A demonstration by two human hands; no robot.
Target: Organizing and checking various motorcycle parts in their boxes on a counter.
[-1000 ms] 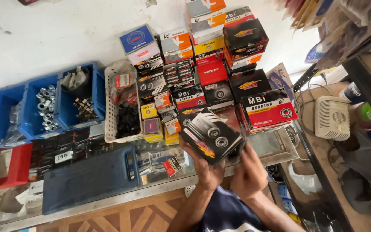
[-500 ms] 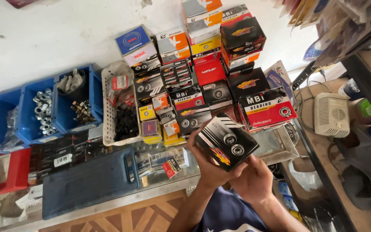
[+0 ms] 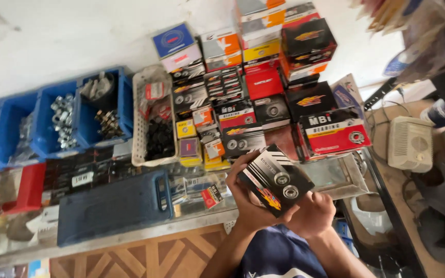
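**Black box held up over a crowded parts counter**

Glass counter (image 3: 130,242) against a white wall, stacked with small cartons, blue bins (image 3: 78,110) of loose hardware, a white basket (image 3: 153,121) and a dark blue case (image 3: 114,206). Over its front edge a person holds a black box (image 3: 276,180) printed with bearings and a flame. The left hand (image 3: 248,198) wraps the box's near-left side, fingers curled around its edge; the right hand (image 3: 312,213) closes under its lower right corner. The box sits tilted, its face turned up toward the camera, just in front of a red-and-black box (image 3: 336,131) in the stacks.

By the look of it, the step in hand is examining or turning the box; any next move calls for a firm two-handed grip, clear of the crowded stacks. Compared with a second ago, the box sits lower and farther right, and the grip has shifted.
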